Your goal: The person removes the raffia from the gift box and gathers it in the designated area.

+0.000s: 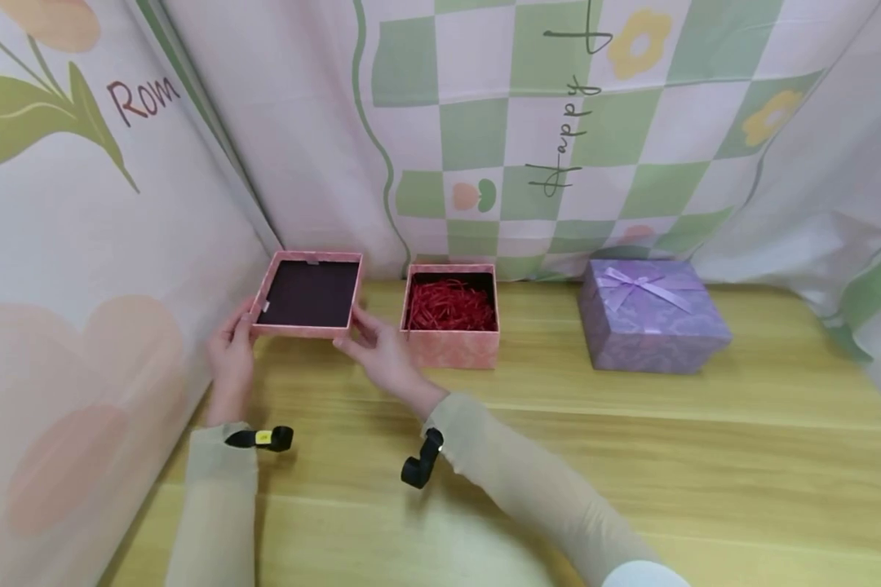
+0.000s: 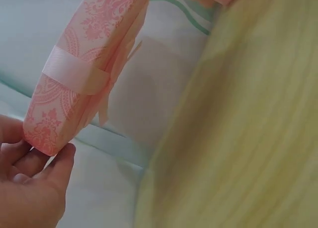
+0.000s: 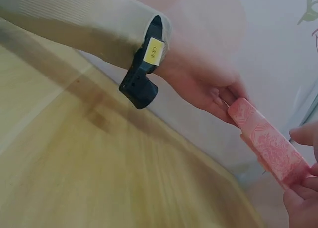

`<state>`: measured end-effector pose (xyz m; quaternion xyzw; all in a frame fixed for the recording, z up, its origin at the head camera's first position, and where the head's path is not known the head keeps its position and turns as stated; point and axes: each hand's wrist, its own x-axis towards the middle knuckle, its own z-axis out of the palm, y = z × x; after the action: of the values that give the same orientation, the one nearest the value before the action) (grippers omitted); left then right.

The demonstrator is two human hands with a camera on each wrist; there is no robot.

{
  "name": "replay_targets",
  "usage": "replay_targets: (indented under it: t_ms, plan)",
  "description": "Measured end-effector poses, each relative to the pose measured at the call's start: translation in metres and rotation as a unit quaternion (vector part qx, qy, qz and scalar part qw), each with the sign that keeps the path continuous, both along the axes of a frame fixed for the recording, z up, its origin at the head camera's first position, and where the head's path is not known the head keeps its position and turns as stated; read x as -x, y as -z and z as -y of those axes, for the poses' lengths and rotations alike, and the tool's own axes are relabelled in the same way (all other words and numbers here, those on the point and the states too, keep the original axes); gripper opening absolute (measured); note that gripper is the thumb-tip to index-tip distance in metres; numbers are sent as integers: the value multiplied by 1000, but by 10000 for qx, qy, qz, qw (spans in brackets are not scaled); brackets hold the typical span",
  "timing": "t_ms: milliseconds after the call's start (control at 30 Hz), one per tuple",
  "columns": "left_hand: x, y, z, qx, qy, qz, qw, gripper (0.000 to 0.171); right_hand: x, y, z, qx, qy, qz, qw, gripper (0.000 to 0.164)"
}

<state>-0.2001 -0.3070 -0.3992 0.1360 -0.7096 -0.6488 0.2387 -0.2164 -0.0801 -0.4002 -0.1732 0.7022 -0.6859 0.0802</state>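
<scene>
Both hands hold a pink patterned box lid (image 1: 307,295) above the table, its dark inside facing up. My left hand (image 1: 232,356) pinches the lid's near left corner between thumb and fingers. At the near right corner, my right hand (image 1: 391,360) grips it with thumb and fingers. In the left wrist view, a pale pink ribbon (image 2: 74,71) crosses the lid's side, with its bow on the underside. Just right of my right hand stands the open pink gift box (image 1: 455,350), which holds red shredded paper (image 1: 451,306).
A closed purple gift box (image 1: 649,350) with a lilac bow stands farther right on the wooden table (image 1: 558,440). Printed curtains (image 1: 477,139) hang behind the boxes and down the left side, close to my left hand.
</scene>
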Motion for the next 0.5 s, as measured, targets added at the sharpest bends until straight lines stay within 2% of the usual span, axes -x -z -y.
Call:
replay_targets:
  t_ms: [133,200,367,500]
  plan:
    - [2,13,3,787,-74,296,9964,37,0,11,2,-196,-152,-108,9996,69]
    - [3,19,3,907,-32,485,9947,38,1,17,2,-193,-210,-158,9995,70]
    - [4,29,3,639,141,896,9938,41,5,29,-1,-210,-339,-103,9992,70]
    - [7,36,3,565,150,1074,9925,38,8,34,-5,-482,-413,12,9980,71]
